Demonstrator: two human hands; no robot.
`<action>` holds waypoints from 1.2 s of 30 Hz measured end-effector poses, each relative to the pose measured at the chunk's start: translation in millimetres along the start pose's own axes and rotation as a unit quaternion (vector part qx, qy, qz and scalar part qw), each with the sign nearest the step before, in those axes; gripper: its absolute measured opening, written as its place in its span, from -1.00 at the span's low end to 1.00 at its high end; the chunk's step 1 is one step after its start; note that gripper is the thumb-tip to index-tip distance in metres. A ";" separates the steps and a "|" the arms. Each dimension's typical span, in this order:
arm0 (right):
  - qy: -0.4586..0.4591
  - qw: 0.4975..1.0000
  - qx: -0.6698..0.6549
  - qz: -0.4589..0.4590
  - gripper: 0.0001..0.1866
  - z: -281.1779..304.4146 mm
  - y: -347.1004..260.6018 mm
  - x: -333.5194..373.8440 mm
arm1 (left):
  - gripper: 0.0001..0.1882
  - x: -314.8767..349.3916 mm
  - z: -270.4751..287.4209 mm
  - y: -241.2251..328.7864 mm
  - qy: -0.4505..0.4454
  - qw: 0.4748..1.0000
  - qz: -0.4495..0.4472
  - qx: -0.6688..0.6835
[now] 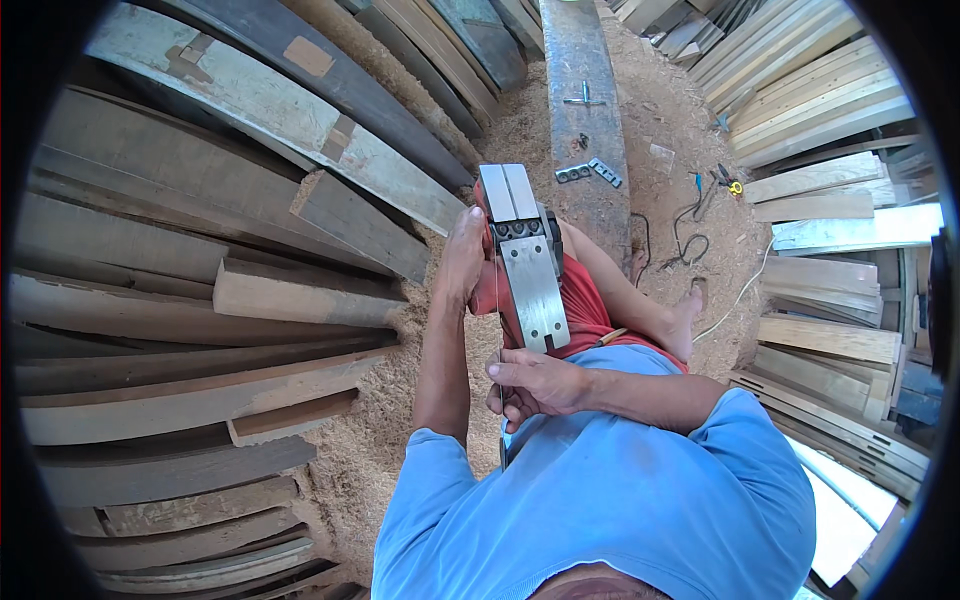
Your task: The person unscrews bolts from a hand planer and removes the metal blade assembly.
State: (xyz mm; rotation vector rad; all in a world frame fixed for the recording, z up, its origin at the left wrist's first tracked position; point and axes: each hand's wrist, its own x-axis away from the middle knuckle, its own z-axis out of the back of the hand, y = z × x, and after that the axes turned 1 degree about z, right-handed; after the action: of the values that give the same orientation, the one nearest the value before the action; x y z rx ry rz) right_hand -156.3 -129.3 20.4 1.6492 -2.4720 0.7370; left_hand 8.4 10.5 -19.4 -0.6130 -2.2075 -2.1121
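Observation:
My left hand (465, 255) grips an electric hand planer (532, 285) by its side, with the metal sole turned up toward me. Its body is red and dark, and bolts show in the slot across the sole. Close to the planer's lower end, my right hand (540, 385) pinches a thin, dark metal strip (503, 455) between thumb and fingers. The strip appears nearly edge-on, so its exact kind cannot be told. The planer rests over my lap, above red shorts (590, 300).
On a long plank (580, 130) ahead lie a T-handle wrench (585, 100) and metal blade-clamp-like pieces (590, 173). A black cord (685, 235) and yellow-handled tool (736, 188) lie on the sawdust-covered floor (725, 290). Stacked boards (200, 220) line the left; more timber (820, 90) stands right.

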 end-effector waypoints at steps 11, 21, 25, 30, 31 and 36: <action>0.008 1.000 0.009 0.006 -0.69 0.7 0.5 1.3 | -0.54 2.3 2.0 1.7 0.013 0.999 0.019 -0.041; 0.009 1.000 0.010 -0.005 -0.75 1.4 0.0 3.0 | -0.53 4.1 -0.4 3.7 0.037 0.998 0.010 -0.051; 0.005 1.000 0.008 -0.001 -0.75 3.0 0.7 2.3 | -0.52 4.6 -3.3 3.0 0.043 0.998 -0.018 -0.049; 0.019 1.000 0.012 0.003 -0.74 5.4 0.5 1.6 | -0.53 8.3 -5.2 12.2 0.028 0.998 0.019 -0.048; 0.016 1.000 0.013 0.003 -0.74 4.4 0.5 1.9 | -0.54 9.2 -5.0 13.4 0.031 0.998 0.020 -0.053; 0.021 1.000 0.019 0.001 -0.73 4.6 -0.7 3.1 | -0.54 6.1 -2.3 6.3 0.025 0.999 -0.001 -0.047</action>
State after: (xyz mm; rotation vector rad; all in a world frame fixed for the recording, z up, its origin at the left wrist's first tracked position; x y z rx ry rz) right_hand -156.0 -134.1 17.6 1.6275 -2.4454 0.8159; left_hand 4.1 9.9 -11.4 -0.5563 -2.0936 -2.2182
